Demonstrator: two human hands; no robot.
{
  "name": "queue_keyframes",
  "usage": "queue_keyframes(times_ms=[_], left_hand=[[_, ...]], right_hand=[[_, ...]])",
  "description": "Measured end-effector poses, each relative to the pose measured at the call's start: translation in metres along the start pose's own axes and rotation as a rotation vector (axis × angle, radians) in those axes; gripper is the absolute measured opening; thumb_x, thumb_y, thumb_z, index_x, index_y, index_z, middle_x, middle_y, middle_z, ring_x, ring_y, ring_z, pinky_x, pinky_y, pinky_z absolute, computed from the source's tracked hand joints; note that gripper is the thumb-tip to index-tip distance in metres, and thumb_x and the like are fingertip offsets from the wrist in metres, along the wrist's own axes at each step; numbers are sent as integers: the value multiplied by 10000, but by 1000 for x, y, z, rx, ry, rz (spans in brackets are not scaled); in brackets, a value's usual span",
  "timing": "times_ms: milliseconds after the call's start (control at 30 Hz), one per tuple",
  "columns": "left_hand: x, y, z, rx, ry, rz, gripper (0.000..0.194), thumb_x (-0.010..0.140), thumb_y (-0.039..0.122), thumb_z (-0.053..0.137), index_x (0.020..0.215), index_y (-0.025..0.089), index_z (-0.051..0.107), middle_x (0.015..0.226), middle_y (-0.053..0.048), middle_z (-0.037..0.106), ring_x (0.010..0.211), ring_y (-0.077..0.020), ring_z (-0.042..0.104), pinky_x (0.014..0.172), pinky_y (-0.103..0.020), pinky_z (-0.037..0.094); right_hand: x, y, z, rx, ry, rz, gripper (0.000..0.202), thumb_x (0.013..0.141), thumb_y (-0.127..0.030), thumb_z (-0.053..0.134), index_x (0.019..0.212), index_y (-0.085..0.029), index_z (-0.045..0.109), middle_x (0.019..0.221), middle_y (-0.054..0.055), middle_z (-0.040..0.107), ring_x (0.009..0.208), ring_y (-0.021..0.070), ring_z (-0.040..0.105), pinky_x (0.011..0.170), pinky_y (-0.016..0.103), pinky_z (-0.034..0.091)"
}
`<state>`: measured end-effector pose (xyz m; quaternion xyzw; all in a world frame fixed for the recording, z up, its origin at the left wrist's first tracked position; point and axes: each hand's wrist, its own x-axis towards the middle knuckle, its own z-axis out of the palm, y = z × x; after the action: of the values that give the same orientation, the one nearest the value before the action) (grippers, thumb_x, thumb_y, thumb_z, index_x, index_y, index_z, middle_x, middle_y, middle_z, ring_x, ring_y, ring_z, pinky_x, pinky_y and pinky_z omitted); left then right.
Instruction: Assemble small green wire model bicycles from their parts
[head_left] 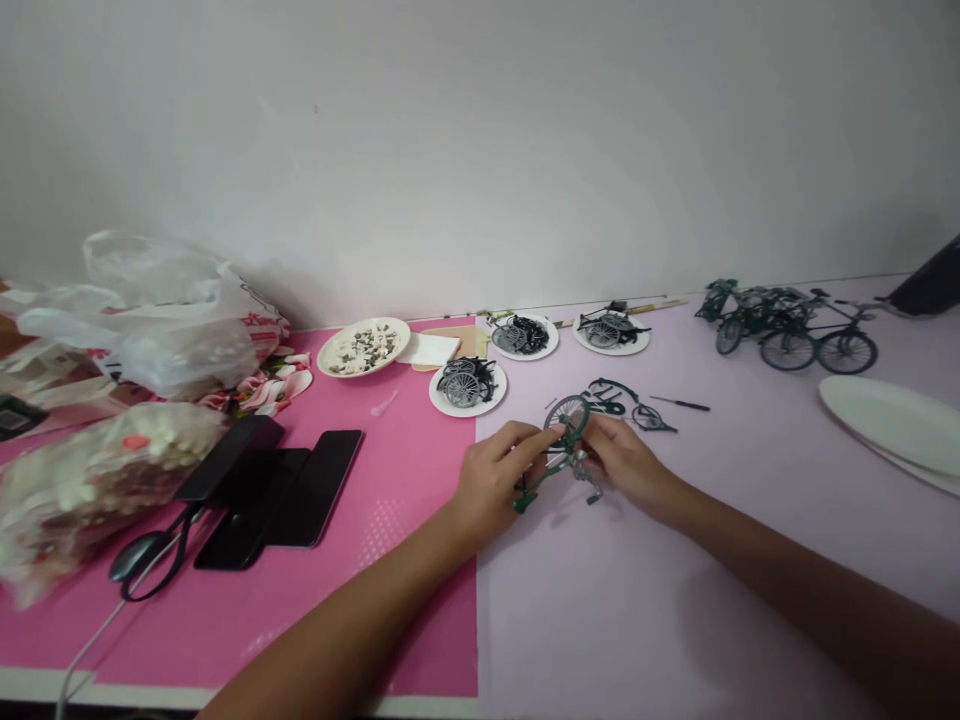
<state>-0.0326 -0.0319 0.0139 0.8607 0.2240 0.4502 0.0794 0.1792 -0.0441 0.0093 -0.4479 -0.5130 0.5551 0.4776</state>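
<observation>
Between my two hands is a small green model bicycle (556, 466), raised a little over the lilac table cover, with a spoked wheel at its top. My left hand (499, 478) grips it from the left, fingers closed around the frame. From the right, my right hand (616, 455) pinches it near the wheel; some fingertips are hidden behind the parts. Just beyond my hands lie loose green bicycle parts (651, 418), among them a curved fender-like piece. A small dark screwdriver (681, 403) rests to their right.
Small plates of dark wheels and parts (463, 402) stand ahead, beside a plate of small metal pieces (330, 362). Several model bicycles (795, 345) are at the back right, near stacked white plates (892, 415). Phones (315, 490), a cable and plastic bags (172, 320) occupy the left.
</observation>
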Motion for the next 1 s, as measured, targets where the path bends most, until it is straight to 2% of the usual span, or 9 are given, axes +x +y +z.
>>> queue_keyframes(times_ms=[133,267,367,567,733,867,1000], left_hand=[[0,0,0,-6,6,-19,407,987,117,585,1382,212,601,1074,-75,698,819,-110,682,628,-173,525],[0,0,1,-10,7,-66,393,984,139,598,1371,204,611,1066,-72,695,776,-102,666,635,-181,540],[0,1,3,-21,0,-95,408,969,133,610,1371,202,613,1025,-59,687,750,-97,649,611,-173,528],[0,2,4,-37,-6,-65,413,968,134,608,1373,214,612,1005,-58,690,751,-105,653,614,-182,526],[1,2,5,-17,28,-72,397,971,135,604,1361,212,618,982,-52,689,729,-106,645,608,-193,525],[2,2,4,-20,14,-59,394,974,140,605,1363,206,615,979,-51,689,746,-108,653,607,-188,522],[1,1,4,-29,11,-40,392,979,137,602,1366,196,611,985,-57,696,769,-116,665,632,-199,537]], right_hand=[[-1,-4,2,75,29,46,577,831,-774,702,806,-218,551,613,-31,537,511,105,437,487,246,296],[-2,-12,3,130,6,122,458,822,-622,796,935,-240,570,595,-72,489,502,97,389,482,233,256],[-3,-13,3,167,-11,153,433,837,-599,787,914,-239,559,584,-78,453,494,94,346,476,239,228],[-3,-9,2,208,-23,170,533,809,-705,766,798,-227,531,551,-72,403,494,102,333,484,259,234],[-2,-12,-1,262,-33,203,479,814,-640,780,806,-229,531,592,-50,455,509,111,354,472,273,175],[-2,-19,-1,288,-65,227,515,726,-597,877,822,-231,527,561,-78,402,506,98,312,481,262,169],[-4,-23,0,271,-77,225,550,726,-644,869,811,-230,517,549,-89,358,504,92,279,489,254,185]])
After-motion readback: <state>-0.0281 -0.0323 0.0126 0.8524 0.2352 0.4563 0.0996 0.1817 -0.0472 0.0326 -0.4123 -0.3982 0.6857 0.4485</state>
